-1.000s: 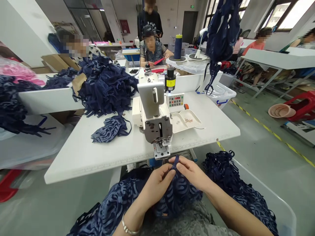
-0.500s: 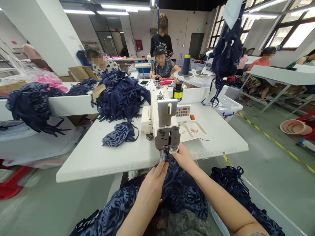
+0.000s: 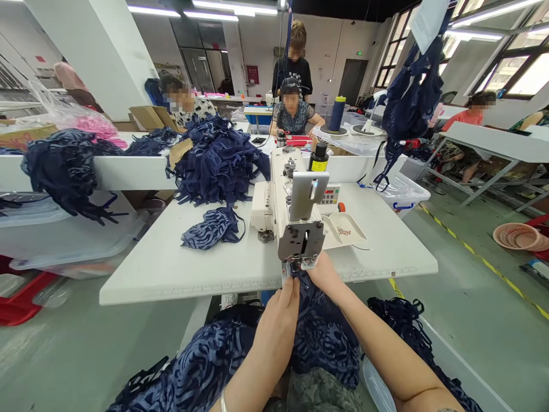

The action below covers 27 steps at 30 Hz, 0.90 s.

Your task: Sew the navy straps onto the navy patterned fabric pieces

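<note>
A white sewing machine [image 3: 278,200] stands in front of me, its metal head plate low over the table's front edge. Beneath it lies the edge of a navy patterned bra [image 3: 328,343], whose body hangs down over my lap. My left hand [image 3: 281,312] is closed, its fingers pressed together on the fabric just in front of the machine foot. My right hand [image 3: 325,276] grips the same fabric at the right of the foot; its fingertips are partly hidden behind the machine head. On the table to the left rests another folded patterned bra [image 3: 212,229].
A heap of navy straps and fabric [image 3: 218,157] covers the table's back left. Right of the machine sits a cream tray [image 3: 354,229] with small metal parts. Bras [image 3: 412,97] hang at upper right, beside a thread cone [image 3: 337,114]. Co-workers [image 3: 295,111] are across the table.
The view has shifted, so the machine and table appear a little to the right. Both hands stay on the fabric at the machine foot, with little change in their grip.
</note>
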### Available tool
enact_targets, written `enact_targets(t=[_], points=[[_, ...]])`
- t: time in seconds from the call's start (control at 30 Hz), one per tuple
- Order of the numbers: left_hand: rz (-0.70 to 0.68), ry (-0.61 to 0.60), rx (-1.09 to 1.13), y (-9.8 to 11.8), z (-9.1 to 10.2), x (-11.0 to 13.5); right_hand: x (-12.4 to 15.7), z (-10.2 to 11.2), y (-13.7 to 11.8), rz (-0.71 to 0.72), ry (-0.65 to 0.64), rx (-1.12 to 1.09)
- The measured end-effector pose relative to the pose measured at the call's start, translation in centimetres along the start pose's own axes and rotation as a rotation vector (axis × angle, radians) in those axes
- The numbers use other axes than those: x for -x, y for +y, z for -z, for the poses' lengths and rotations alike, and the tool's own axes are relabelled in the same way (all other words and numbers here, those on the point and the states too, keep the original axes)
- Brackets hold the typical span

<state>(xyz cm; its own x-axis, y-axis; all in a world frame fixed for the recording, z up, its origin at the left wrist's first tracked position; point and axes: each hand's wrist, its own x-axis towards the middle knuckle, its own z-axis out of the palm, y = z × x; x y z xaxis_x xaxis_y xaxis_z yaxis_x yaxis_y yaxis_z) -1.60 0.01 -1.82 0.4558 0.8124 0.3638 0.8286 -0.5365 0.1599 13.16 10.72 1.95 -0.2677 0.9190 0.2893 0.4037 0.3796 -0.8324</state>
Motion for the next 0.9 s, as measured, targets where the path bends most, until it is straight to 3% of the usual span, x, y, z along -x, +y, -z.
enact_targets(t=[0.43,0.57,0.67,0.73,0.9], points=[[0.066,-0.085,-0.087,0.6,0.6,-0.4,0.1,0.0,0.1,0.007,0.043,-0.031],[0.039,-0.085,-0.122,0.6,1.3,-0.8,1.6,-0.7,0.9,-0.04,0.146,-0.091],[0.024,-0.018,-0.106,0.3,1.4,-0.9,3.5,-1.2,2.5,-0.075,0.205,-0.163],[0.06,0.037,0.005,0.1,1.4,-1.0,4.9,-1.4,3.8,-0.075,0.129,-0.218],[0.059,0.014,0.454,0.8,3.3,-1.1,8.0,-1.6,7.0,0.058,-0.281,-0.191]])
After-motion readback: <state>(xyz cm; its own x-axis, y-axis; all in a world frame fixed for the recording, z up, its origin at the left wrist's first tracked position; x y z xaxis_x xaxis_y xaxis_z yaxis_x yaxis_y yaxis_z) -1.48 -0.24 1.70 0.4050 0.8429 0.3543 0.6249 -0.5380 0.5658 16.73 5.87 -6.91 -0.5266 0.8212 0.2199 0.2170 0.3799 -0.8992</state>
